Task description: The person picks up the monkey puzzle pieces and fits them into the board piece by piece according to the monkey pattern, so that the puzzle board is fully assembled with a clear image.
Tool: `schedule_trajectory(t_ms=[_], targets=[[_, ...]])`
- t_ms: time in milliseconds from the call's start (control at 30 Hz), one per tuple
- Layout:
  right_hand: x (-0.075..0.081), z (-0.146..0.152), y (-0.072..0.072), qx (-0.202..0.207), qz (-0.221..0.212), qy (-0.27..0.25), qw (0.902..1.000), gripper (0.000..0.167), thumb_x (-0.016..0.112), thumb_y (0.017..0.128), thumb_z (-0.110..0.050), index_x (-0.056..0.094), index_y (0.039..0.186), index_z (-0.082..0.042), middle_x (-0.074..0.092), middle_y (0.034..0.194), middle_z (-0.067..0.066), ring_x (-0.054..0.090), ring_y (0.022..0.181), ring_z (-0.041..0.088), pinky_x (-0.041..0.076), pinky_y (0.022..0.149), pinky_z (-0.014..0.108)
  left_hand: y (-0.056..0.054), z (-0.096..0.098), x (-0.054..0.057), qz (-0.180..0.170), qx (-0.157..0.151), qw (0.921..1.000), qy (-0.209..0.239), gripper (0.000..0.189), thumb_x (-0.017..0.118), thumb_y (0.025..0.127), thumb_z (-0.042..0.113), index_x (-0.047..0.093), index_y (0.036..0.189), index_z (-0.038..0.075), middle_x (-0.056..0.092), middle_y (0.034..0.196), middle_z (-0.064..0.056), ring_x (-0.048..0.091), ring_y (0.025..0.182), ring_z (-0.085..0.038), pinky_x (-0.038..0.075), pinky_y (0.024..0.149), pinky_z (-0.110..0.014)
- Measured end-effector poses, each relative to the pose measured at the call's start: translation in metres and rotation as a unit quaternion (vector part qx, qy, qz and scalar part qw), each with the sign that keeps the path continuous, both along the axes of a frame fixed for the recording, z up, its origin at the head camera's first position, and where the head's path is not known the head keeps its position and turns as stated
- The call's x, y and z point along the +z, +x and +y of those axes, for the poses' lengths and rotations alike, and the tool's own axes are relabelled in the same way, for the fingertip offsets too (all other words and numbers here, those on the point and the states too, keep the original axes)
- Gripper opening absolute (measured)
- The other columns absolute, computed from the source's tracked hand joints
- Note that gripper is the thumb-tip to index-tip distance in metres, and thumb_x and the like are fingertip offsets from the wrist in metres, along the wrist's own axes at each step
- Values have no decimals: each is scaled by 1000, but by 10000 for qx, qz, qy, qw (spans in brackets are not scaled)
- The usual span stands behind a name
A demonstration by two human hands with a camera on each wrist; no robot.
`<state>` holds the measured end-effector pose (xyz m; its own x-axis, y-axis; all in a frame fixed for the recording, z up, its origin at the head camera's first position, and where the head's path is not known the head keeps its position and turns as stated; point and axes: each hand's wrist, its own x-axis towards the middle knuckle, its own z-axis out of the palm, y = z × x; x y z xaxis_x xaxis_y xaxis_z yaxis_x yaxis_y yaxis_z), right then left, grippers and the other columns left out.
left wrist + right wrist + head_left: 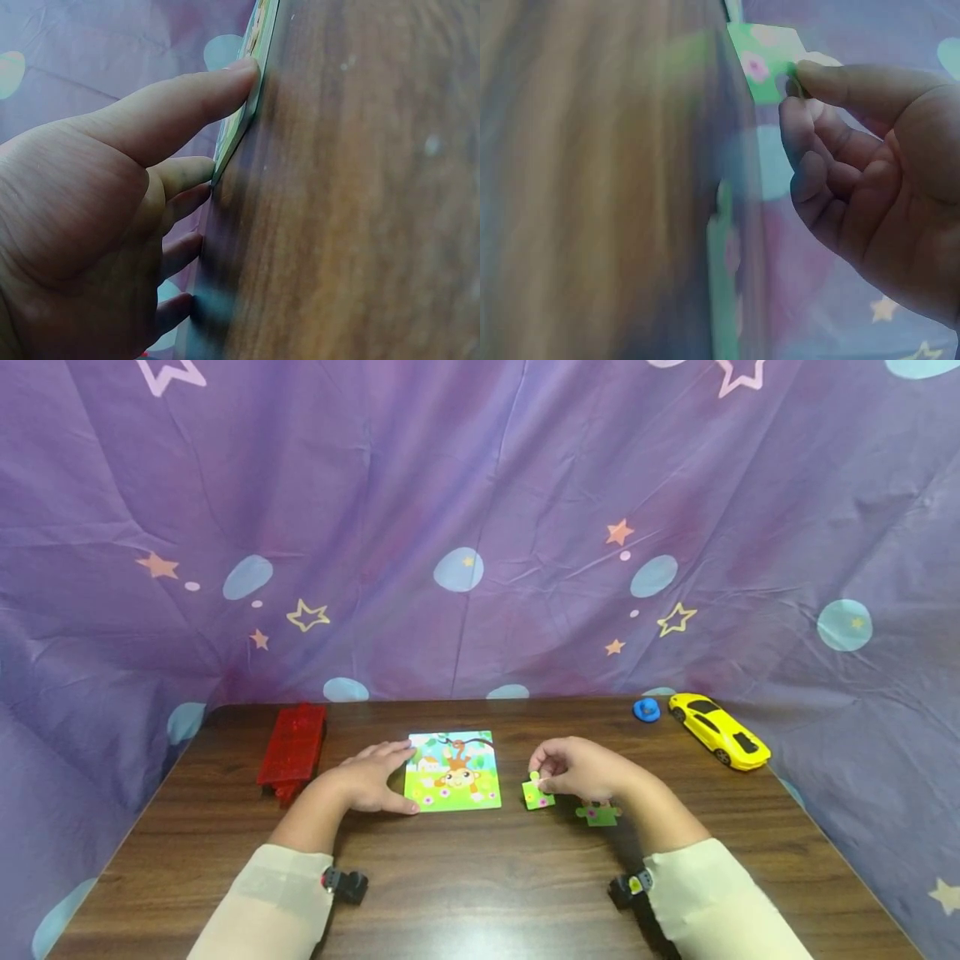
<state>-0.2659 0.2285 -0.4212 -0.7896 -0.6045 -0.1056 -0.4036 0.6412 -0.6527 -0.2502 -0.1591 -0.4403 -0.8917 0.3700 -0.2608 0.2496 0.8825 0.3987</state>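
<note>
A square picture board (pixel 453 789) with a cartoon monkey hanging upside down lies on the table between the hands. My left hand (pixel 367 781) spreads along its left side, fingers and thumb touching the edge; the left wrist view shows the thumb tip on the board's rim (pixel 247 120). To the right of the board, my right hand (pixel 576 767) pinches a green jigsaw piece (pixel 536 797) with pink flowers between thumb and forefinger. In the right wrist view this piece (pixel 754 66) tilts up from the wood. Another green jigsaw piece (pixel 598 817) lies below the right hand, partly covered by it.
A red translucent box-like object (pixel 294 745) stands at the table's left. At the back right are a small blue hat-shaped toy (pixel 647 710) and a yellow toy car (pixel 720 732). Behind the brown wooden table (pixel 465 868) hangs a purple curtain (pixel 405 527) with stars.
</note>
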Motion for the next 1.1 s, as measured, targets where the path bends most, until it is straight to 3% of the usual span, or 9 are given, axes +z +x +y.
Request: schedule_trajectory(t_ms=[167,367,767,1000,1100], targets=[[6,-23,-6,63,223,-280,9993,12,77,97,-13,71,108,-13,71,90,-2,65,85,9,55,79,24,1,0,0,3,-11,10000,25,107,82,83,61,34,169,19,25,180,-6,20,166,-42,23,128,-75],[5,-55,-11,-6,7,-768,9970,18,78,95,-9,72,112,-9,70,92,1,64,87,11,55,78,24,4,1,3,2,-31,10000,86,107,83,83,59,35,169,17,26,179,-8,21,166,-43,22,127,-77],[-7,-111,-20,225,-27,-741,9970,21,78,95,-9,73,114,-11,69,92,0,65,81,8,56,75,23,1,0,3,35,-37,10000,0,107,82,83,61,35,169,18,26,179,-7,21,166,-43,23,127,-76],[-12,-135,-17,146,-487,-836,9952,20,76,95,-7,71,114,-12,68,95,1,62,66,11,54,49,26,0,-1,1,50,-45,10000,-18,107,81,84,63,34,169,18,26,180,-6,21,166,-42,23,127,-77],[-14,-142,-17,54,-536,-819,9952,20,76,95,-9,72,114,-15,68,98,0,60,60,11,54,46,27,-1,-2,0,65,-46,10000,-47,107,81,84,64,34,169,18,26,180,-6,21,166,-42,23,126,-79]])
